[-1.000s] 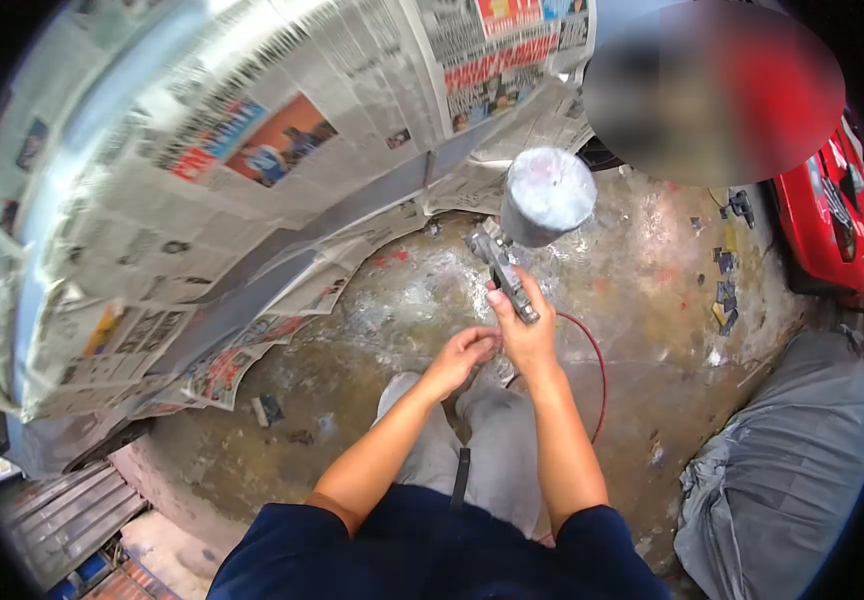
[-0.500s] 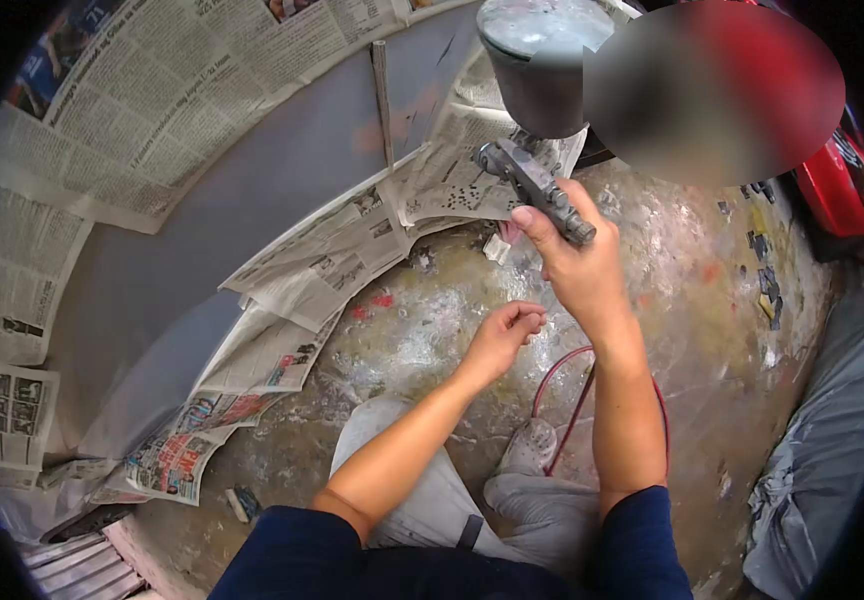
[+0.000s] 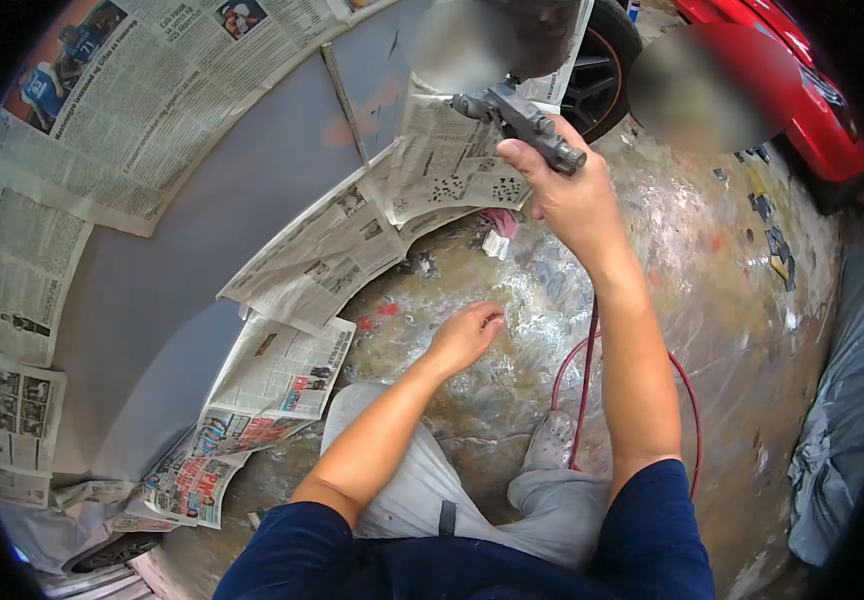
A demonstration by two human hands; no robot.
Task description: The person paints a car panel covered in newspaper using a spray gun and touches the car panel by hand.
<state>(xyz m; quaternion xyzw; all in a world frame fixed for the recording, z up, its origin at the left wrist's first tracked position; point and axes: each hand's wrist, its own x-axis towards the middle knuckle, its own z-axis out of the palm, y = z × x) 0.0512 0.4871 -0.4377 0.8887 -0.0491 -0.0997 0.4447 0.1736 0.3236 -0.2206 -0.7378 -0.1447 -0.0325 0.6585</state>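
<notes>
Here | right hand [image 3: 580, 195] extended, fingers clamped round spray gun [image 3: 530, 122] | left hand [image 3: 465, 336] lower, fingers loosely curled, unclenched

Auto body paint workshop, grey vehicle panel [image 3: 222, 230] edged with newspaper masking [image 3: 322, 250], spray gun [image 3: 534, 128] out, red hose [image 3: 585, 395], paint-stained floor [image 3: 662, 260], red car [image 3: 834, 145] alongside.

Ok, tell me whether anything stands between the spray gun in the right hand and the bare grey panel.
Nothing visible stands between the spray gun in the right hand and the bare grey panel. Newspaper borders the panel, and the left hand is away from that gap.
</notes>
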